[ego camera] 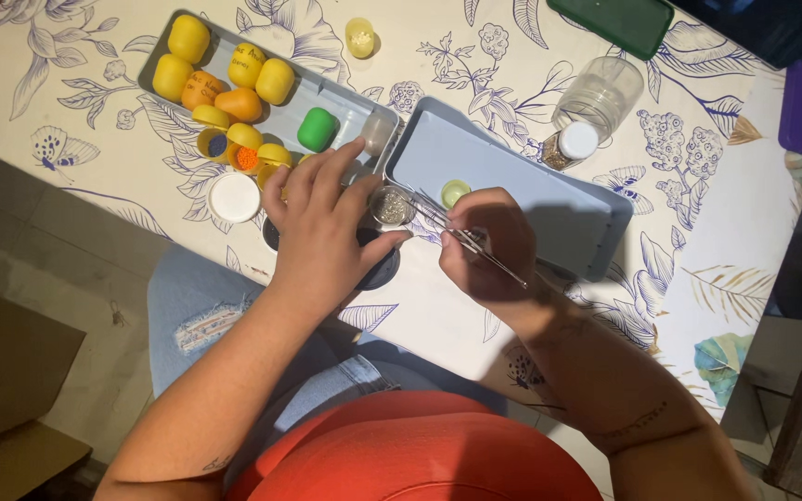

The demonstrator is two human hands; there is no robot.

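- Pinching a pair of thin metal tweezers (pixel 469 243), the right hand (pixel 489 255) has its fingers pressed together around the middle of the tool; the left hand (pixel 322 237) has fingers spread, thumb and forefinger steadying a small clear round container (pixel 392 205) of tiny silvery beads.
- Both tweezers and container sit at the near corner of the empty grey tray (pixel 549 199), on the flower-printed tablecloth (pixel 95 176).
- Tweezers probably handle as light, stiff and springy, and slippery if held near the tips; mid-shaft is the sensible hold.
- Their long axis runs diagonally, tips pointing up-left towards the container, back end trailing down-right past the knuckles.
- That little container looks light and easy to tip, so holding its rim seems wise.
- Nearby: a second grey tray (pixel 350 97) of yellow, orange and green plastic capsules (pixel 317 128), a white lid (pixel 235 198).
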